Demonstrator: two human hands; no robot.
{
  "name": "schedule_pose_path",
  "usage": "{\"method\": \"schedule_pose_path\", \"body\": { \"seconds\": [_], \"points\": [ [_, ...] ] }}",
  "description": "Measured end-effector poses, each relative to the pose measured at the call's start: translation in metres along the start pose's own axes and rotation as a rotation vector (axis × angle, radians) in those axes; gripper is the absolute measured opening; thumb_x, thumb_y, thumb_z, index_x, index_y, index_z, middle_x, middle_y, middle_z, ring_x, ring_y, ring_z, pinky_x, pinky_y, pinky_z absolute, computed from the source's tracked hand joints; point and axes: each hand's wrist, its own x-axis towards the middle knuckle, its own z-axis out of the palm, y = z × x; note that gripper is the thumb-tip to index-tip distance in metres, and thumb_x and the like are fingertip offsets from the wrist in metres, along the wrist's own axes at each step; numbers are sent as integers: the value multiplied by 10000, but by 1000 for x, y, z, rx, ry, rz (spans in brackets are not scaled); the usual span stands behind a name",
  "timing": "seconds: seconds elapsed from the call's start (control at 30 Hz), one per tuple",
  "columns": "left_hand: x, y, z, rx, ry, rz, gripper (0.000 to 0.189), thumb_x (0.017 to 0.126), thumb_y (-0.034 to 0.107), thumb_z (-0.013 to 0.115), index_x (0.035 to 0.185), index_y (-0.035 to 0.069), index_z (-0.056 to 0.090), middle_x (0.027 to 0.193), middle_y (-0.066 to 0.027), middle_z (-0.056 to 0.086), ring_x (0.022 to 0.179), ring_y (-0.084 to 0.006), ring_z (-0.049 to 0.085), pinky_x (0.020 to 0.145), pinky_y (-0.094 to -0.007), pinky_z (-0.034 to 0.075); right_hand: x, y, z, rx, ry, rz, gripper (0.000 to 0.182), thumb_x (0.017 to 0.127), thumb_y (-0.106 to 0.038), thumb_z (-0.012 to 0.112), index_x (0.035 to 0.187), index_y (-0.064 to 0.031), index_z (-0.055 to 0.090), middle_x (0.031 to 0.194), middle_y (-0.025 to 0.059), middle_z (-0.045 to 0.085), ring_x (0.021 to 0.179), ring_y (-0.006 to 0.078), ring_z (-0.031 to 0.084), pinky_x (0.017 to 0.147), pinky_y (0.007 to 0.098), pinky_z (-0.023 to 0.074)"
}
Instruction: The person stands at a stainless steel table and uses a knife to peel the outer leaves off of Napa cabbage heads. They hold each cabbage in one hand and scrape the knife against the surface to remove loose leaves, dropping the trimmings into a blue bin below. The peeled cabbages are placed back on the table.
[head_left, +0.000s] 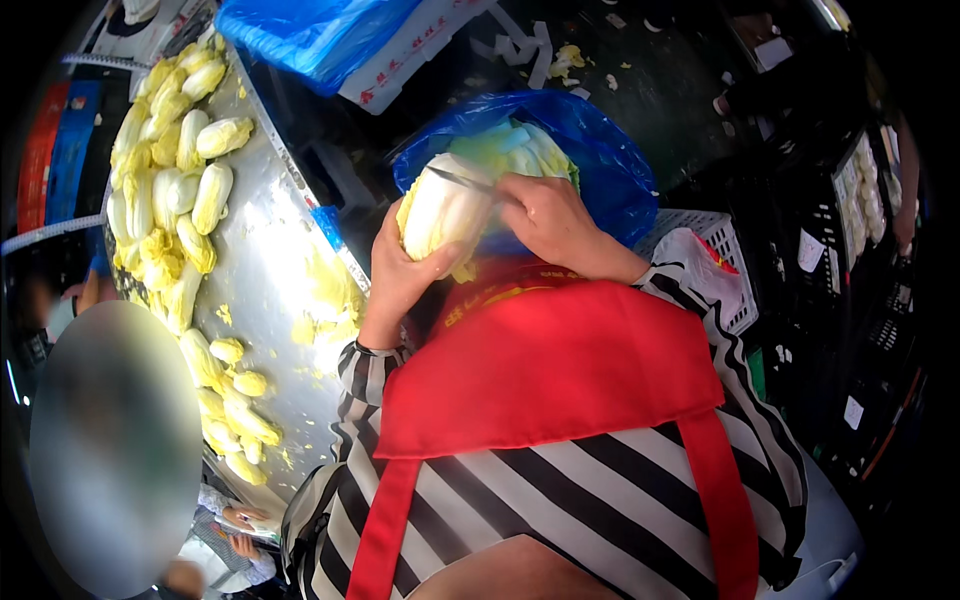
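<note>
My left hand cups a pale napa cabbage from the side and below. My right hand grips a knife, whose blade lies across the cabbage's upper white end. Whether the blade has cut in, I cannot tell. The knife's handle is mostly hidden in my fist. Just beyond both hands, a blue plastic bag gapes around pale green leaves.
On my left, a metal table bears many napa cabbages and loose yellow leaves. A blue-lined white box is ahead. A white plastic basket stands at right. Another person's hands show at lower left.
</note>
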Motion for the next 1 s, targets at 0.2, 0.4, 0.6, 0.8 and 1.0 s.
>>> {"method": "schedule_pose_path", "body": {
  "seconds": [0.2,0.4,0.6,0.8,1.0],
  "points": [
    [-1,3,5,-29,-27,3,727,658,204,788,1257,-43,458,1115,-115,598,1010,-178,588,880,-300,462,-4,0,-4,-30,-40,93,175,841,-160,499,849,-22,607,769,205,623,749,408,594,662,482,463],
    [-2,1,4,-68,-80,-38,701,669,184,783,1251,-47,469,1122,-117,602,1008,-173,590,887,-300,460,-10,6,-7,-8,-95,80,179,830,-162,494,858,-22,602,797,207,626,779,410,594,689,489,460],
    [-3,4,5,-70,-140,-59,700,668,180,783,1249,-53,471,1121,-114,605,1003,-165,587,887,-299,457,-15,9,-4,-37,-147,191,214,848,-184,492,904,-15,610,847,220,633,820,413,596,718,489,464],
    [-12,-3,9,85,-69,69,710,642,161,791,1246,-29,470,1132,-121,597,1020,-183,585,897,-308,454,-17,10,1,-81,-154,275,243,866,-213,491,893,-11,623,839,239,629,822,431,594,726,500,462],
    [-7,4,11,204,-62,147,728,630,165,811,1246,-12,465,1136,-128,587,1039,-205,579,912,-319,448,-18,21,6,-31,-109,262,268,874,-228,484,879,-11,641,841,249,627,823,432,597,729,501,463]
  ]
}}
